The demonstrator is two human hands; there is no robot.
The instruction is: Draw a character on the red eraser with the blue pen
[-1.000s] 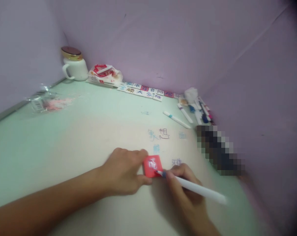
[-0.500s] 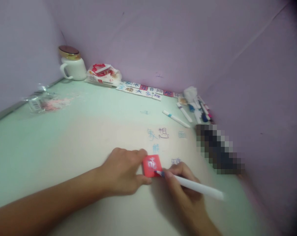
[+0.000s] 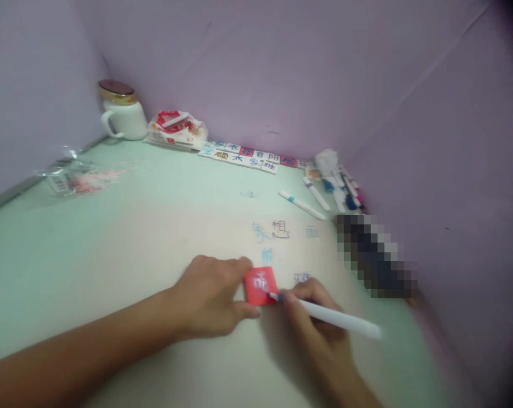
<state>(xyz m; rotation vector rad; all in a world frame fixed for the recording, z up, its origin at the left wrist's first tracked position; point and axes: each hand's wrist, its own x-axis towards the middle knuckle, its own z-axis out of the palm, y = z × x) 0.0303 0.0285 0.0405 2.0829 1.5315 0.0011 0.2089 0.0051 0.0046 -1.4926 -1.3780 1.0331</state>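
A small red square tile [image 3: 256, 292] with a pale, bluish character on its face lies on the pale green tabletop [image 3: 154, 238]. My left hand [image 3: 214, 294] pinches the tile's left side, fingertips at its top left corner and thumb at the bottom edge. In my right hand [image 3: 316, 317] is a white marker pen [image 3: 341, 318], held in a writing grip. Its dark tip touches the tile's lower right part. Just above the tile, blue and purple characters [image 3: 267, 229] are written on the tabletop.
Along the back wall stand a lidded white mug [image 3: 127, 119], a red and white packet [image 3: 178, 130] and rows of character tiles [image 3: 239, 158]. Several markers [image 3: 301, 205] and a crumpled white tissue [image 3: 326, 164] lie at the back right. Clear plastic wrapping [image 3: 61, 178] is at left.
The whole view has shifted very slightly left. The left hand still pinches the red tile, and the marker's tip stays near its lower right corner.
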